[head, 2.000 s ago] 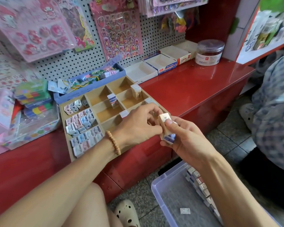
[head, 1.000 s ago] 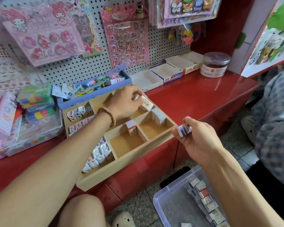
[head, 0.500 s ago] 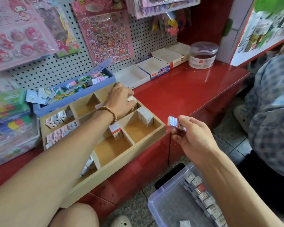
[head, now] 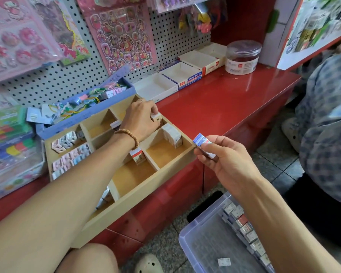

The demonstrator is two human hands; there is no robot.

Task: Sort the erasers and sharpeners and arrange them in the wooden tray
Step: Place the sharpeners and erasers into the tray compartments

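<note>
The wooden tray [head: 138,191] lies on the red counter, its front edge overhanging. My left hand [head: 141,120] reaches into a far right compartment and holds a white eraser [head: 157,117] there. A stack of white erasers [head: 172,134] stands in the near right compartment, and one red-and-white eraser [head: 137,155] stands by a divider. Small sharpeners [head: 70,148] fill the left compartments. To the right of the tray, my right hand [head: 222,160] pinches a few blue-and-white erasers [head: 202,142] above the counter edge.
A clear plastic bin [head: 205,245] on the floor holds a row of erasers [head: 244,227]. Open white boxes [head: 156,87] and a lidded jar [head: 242,57] stand at the counter's back. A blue basket [head: 83,115] sits behind the tray. A person in a checked shirt [head: 327,123] sits at right.
My left hand took an eraser from my right hand's stack and carried it into a far compartment of the tray. My right hand stayed by the tray's right corner with the rest.
</note>
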